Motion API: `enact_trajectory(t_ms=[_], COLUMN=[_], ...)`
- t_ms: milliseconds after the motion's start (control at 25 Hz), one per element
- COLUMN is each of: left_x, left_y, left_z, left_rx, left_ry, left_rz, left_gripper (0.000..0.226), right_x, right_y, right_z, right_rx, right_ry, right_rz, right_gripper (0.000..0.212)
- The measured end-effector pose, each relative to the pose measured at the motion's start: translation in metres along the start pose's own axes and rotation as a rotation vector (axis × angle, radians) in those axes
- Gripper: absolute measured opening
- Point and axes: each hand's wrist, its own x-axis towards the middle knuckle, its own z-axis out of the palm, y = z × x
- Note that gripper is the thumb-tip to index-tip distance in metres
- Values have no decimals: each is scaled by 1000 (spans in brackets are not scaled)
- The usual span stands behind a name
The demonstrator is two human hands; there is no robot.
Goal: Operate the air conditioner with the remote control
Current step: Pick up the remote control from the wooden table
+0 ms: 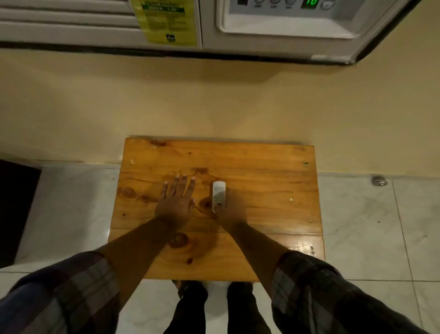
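A small white remote control (218, 195) lies on the wooden table (262, 190), its length pointing toward the wall. My right hand (229, 212) rests at its near end, thumb and fingers around its lower part. My left hand (176, 202) lies flat on the table just left of the remote, fingers spread, holding nothing. The white window air conditioner (209, 28) is mounted in the wall above, with a green lit display (310, 2) on its control panel at the top right.
A yellow label (164, 21) is stuck on the air conditioner's front. The table stands against a yellow wall on white floor tiles. A dark mat (16, 202) lies at the left. A small metal object (379, 181) sits by the wall at the right.
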Motion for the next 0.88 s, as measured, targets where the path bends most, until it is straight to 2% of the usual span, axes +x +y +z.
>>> enact_trajectory(t_ms=[120, 200, 440, 680, 880], left_x=[6, 6, 7, 1, -10], left_y=[-5, -5, -10, -5, 18], left_z=[7, 9, 4, -26, -76], left_rx=[-12, -2, -13, -25, -46], left_ry=[45, 5, -43, -15, 38], left_rz=[-37, -49, -71, -70, -28], left_gripper=[61, 63, 61, 62, 69], right_x=[12, 21, 34, 20, -26], right_y=[-12, -20, -30, -37, -60], right_z=[14, 18, 12, -11, -47], right_rx=[-16, -57, -161, 162, 651], right_ry=[69, 92, 43, -18, -124], right_rz=[49, 75, 88, 123, 125], right_gripper=[91, 90, 95, 67, 54])
